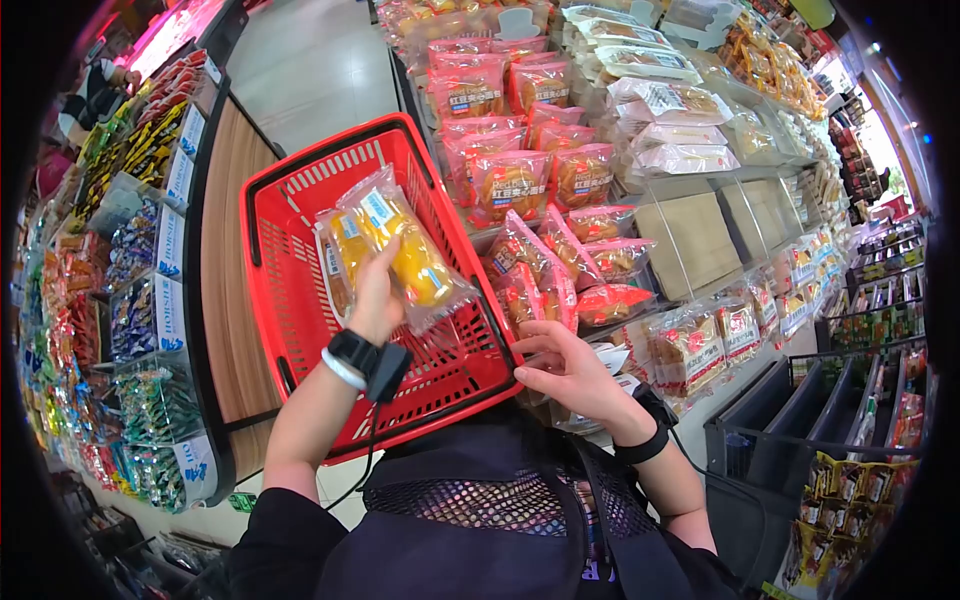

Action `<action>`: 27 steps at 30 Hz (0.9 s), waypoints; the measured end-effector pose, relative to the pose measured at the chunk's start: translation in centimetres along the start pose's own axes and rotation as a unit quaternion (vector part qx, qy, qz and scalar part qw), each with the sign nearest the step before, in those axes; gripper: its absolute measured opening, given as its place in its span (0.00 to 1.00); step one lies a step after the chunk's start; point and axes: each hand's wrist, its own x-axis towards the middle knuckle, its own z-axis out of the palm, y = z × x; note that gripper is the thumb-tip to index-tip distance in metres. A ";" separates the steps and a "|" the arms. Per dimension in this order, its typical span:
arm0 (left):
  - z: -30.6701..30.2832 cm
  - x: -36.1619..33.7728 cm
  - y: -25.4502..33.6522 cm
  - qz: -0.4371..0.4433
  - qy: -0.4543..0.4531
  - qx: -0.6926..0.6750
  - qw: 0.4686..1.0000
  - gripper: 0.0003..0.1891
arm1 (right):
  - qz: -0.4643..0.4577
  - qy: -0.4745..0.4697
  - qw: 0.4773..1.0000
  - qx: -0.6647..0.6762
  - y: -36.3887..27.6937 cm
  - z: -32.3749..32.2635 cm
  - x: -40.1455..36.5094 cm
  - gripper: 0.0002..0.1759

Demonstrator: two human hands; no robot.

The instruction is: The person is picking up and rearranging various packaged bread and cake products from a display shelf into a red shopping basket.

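A red shopping basket [268,240] with slotted walls sits before me, tilted in view. Inside it, my left hand [378,295] grips a clear packet of yellow bread [418,270]. Part of that hand lies behind the packet, and a second yellow packet [345,243] lies against it on the left. Lower down at that side, another wrapped item shows only partly. My right hand [570,368] is by the basket's right rim with its fingers apart and slightly bent, holding nothing. Pink packets of red bean bread [510,185] stand on the shelf just beyond it.
White-wrapped breads [680,145] fill the shelf at the upper right, near brown divider panels [690,240]. On the left, a wood-panelled counter [228,260] borders racks of wrapped snacks [150,280]. Dark bins [800,400] stand at the right. A tiled aisle [310,70] runs ahead.
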 end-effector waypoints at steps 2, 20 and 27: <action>-3.3 3.5 0.0 -0.008 0.037 0.035 0.999 0.21 | 0.007 -0.005 1.000 0.022 0.3 0.1 -0.1 0.27; -1.7 1.7 3.0 -0.051 -0.088 -0.049 0.994 0.14 | 0.000 -0.038 0.999 -0.016 -0.4 -0.3 0.1 0.22; -2.6 4.2 1.4 0.021 -0.011 0.099 0.995 0.20 | -0.001 -0.066 0.997 -0.049 -2.2 1.1 1.4 0.22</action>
